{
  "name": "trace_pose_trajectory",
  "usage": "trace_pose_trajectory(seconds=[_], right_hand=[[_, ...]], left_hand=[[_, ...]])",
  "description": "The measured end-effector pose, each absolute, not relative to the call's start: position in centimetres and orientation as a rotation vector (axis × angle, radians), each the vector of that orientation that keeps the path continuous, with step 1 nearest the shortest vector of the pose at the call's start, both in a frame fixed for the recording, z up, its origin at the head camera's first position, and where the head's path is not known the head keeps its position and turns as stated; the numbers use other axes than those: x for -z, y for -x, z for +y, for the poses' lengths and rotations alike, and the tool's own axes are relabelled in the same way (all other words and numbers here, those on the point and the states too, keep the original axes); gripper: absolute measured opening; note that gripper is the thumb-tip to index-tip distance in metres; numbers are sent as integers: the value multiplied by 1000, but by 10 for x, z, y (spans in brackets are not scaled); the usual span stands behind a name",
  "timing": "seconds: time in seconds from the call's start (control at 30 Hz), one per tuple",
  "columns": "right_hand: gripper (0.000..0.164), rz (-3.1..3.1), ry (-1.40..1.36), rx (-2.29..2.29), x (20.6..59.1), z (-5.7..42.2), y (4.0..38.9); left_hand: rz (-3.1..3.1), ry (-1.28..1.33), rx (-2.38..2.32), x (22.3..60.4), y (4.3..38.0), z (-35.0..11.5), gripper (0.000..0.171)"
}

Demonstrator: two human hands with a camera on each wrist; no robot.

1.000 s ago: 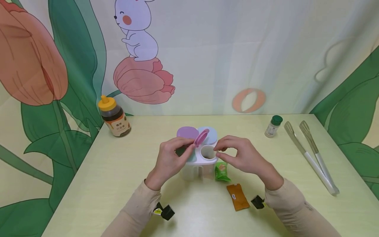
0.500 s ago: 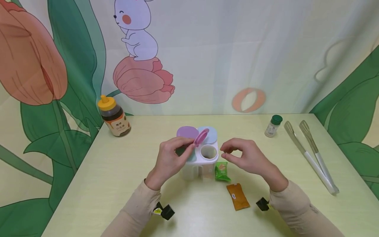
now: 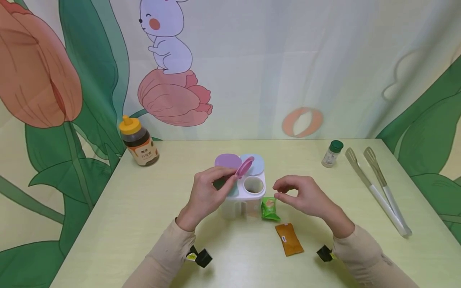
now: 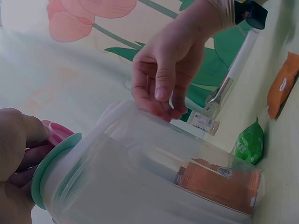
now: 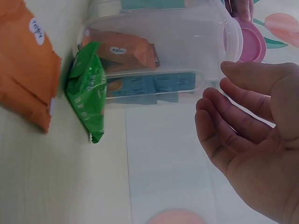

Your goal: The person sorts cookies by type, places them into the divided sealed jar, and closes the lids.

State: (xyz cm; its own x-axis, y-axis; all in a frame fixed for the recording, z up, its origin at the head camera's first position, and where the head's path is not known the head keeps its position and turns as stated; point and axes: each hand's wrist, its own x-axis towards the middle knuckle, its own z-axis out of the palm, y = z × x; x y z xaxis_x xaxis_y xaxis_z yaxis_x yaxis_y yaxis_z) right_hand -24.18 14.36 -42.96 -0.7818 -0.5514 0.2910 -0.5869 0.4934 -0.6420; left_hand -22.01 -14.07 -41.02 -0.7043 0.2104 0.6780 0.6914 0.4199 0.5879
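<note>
A clear storage box (image 3: 234, 211) with several round coloured lids stands mid-table. My left hand (image 3: 207, 190) pinches its pink lid (image 3: 245, 166), tilted up beside an uncovered round opening (image 3: 253, 185). Through the wall, the left wrist view shows an orange packet (image 4: 219, 184) lying at the bottom of one compartment. Blue packets (image 5: 149, 86) sit in another compartment in the right wrist view. My right hand (image 3: 306, 195) hovers just right of the box, fingers loosely bent and holding nothing. Below it, a green packet (image 3: 270, 209) lies close against the box.
Another orange packet (image 3: 289, 239) lies nearer me on the table. A honey bottle (image 3: 139, 142) with a yellow cap stands at the far left. At the far right are a green-capped shaker (image 3: 333, 153) and metal tongs (image 3: 381, 192). A printed curtain hangs behind the table.
My right hand has drawn away from the opening, moving right and slightly towards me. The left hand keeps the pink lid in the same raised position.
</note>
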Motion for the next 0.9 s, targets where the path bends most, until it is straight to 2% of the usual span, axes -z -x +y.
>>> trace_pose_trajectory(seconds=[0.9], right_hand=[[19, -2975, -1080, -1121, 458, 159, 228]], left_hand=[[-2135, 770, 1236, 411, 221, -140, 16]])
